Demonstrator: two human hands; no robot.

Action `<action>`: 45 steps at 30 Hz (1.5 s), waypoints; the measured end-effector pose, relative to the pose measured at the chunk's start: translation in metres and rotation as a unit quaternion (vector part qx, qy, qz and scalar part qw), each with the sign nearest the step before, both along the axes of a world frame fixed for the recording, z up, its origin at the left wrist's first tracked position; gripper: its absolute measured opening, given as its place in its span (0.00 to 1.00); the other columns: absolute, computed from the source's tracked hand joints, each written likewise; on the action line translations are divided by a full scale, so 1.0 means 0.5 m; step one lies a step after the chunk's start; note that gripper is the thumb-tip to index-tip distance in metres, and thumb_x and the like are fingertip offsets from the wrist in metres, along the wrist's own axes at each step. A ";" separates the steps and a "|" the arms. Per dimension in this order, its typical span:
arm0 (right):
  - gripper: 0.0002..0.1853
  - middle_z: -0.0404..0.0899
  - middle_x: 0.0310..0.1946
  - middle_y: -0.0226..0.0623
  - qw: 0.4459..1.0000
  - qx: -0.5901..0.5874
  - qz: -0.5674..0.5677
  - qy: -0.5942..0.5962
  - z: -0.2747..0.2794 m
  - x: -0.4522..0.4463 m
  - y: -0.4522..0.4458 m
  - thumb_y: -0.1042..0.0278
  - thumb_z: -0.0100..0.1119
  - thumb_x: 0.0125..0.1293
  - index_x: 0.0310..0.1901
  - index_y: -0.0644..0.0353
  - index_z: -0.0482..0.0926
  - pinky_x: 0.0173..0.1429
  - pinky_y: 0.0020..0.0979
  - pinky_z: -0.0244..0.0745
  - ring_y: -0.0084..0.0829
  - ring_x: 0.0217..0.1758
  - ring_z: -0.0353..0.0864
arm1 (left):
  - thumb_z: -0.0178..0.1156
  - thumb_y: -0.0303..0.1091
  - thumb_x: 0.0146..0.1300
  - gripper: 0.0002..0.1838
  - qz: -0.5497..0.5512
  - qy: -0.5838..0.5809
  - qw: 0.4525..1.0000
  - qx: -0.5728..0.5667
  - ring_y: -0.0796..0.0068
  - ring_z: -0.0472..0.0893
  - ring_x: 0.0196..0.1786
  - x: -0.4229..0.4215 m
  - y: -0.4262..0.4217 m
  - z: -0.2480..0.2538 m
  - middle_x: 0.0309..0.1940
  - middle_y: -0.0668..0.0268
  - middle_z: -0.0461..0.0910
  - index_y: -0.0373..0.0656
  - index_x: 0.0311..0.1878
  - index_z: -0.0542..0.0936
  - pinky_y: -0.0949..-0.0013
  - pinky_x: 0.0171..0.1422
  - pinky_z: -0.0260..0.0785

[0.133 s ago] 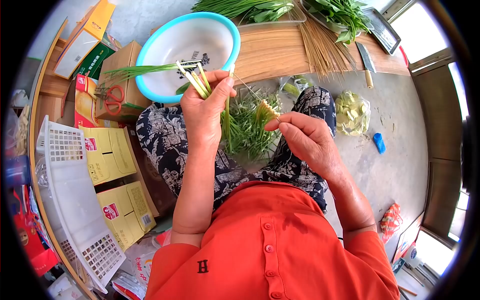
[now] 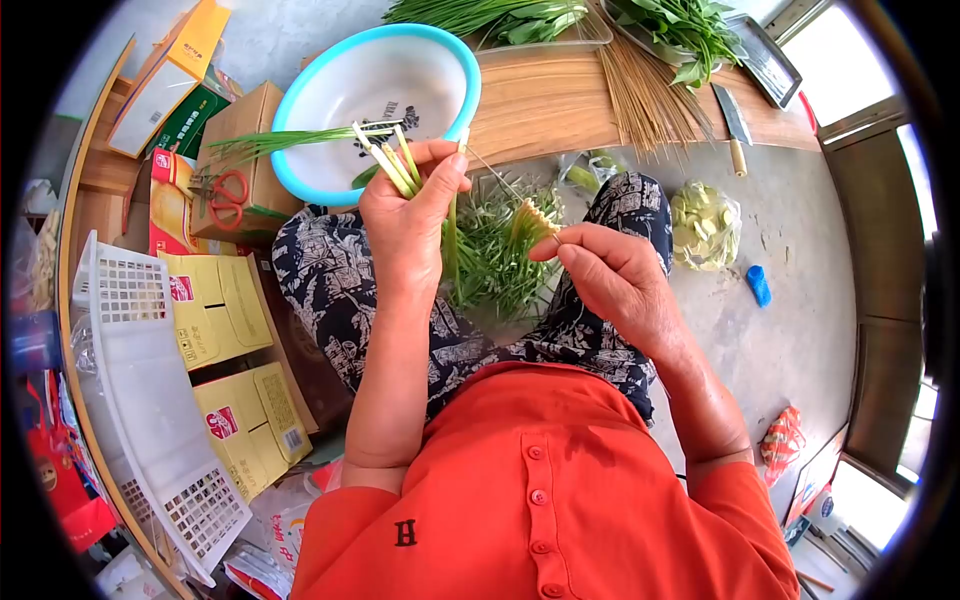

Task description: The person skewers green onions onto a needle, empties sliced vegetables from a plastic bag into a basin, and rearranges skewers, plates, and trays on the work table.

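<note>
My left hand (image 2: pixel 410 225) is closed around a few green chive stalks (image 2: pixel 392 168), whose pale cut ends stick up past the fingers. My right hand (image 2: pixel 620 285) pinches the near end of a thin skewer (image 2: pixel 492 168), which slants up and left so that its far end reaches my left fingertips. Threaded on the skewer just beyond my right fingers is a tight row of chives (image 2: pixel 532 222), pale ends up and green leaves hanging down. Below both hands a pile of green leaves (image 2: pixel 495 270) lies between my knees.
A blue-rimmed white basin (image 2: pixel 300 95) stands at the upper left. On the wooden table (image 2: pixel 545 95) lie bare skewers (image 2: pixel 650 90), a knife (image 2: pixel 732 120) and greens (image 2: pixel 690 35). To the right sits a bag of pale slices (image 2: pixel 705 225). Boxes (image 2: pixel 215 305), red-handled scissors (image 2: pixel 228 198) and a white basket (image 2: pixel 150 400) crowd the left.
</note>
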State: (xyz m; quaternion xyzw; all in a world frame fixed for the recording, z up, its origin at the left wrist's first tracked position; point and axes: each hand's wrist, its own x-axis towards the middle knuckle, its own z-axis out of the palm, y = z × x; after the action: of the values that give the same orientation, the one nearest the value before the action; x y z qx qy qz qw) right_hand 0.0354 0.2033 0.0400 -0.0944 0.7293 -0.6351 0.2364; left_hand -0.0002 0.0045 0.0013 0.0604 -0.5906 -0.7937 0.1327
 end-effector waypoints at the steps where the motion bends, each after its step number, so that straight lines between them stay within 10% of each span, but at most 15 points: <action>1: 0.12 0.61 0.16 0.18 1.000 0.000 0.000 -0.001 0.000 0.001 -0.001 0.67 0.47 0.71 0.44 0.62 0.79 0.24 0.17 0.53 0.10 0.19 0.57 | 0.63 0.26 0.58 0.08 0.013 0.015 1.000 -0.008 0.85 0.75 0.29 0.001 0.001 0.000 0.30 0.65 0.80 0.36 0.41 0.79 0.85 0.24 0.57; 23: 0.11 0.62 0.16 0.18 1.000 -0.005 0.001 -0.006 0.009 0.007 0.002 0.67 0.47 0.71 0.43 0.62 0.80 0.23 0.18 0.54 0.11 0.19 0.58 | 0.64 0.19 0.56 0.04 0.096 0.116 0.971 -0.188 0.87 0.76 0.31 0.000 0.001 -0.007 0.31 0.73 0.78 0.35 0.35 0.80 0.83 0.36 0.70; 45: 0.11 0.62 0.17 0.16 0.996 -0.077 -0.023 -0.030 -0.016 -0.026 -0.005 0.65 0.50 0.70 0.42 0.63 0.78 0.22 0.17 0.51 0.09 0.19 0.57 | 0.63 0.26 0.60 0.06 -0.076 0.057 0.978 -0.186 0.84 0.75 0.34 0.019 0.018 -0.008 0.31 0.71 0.79 0.37 0.39 0.79 0.79 0.41 0.68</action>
State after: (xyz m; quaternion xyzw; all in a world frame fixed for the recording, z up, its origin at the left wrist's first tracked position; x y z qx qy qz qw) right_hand 0.0223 0.2007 0.0321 -0.0765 0.6732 -0.6968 0.2354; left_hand 0.0093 0.0133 -0.0029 -0.0562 -0.7220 -0.6802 0.1140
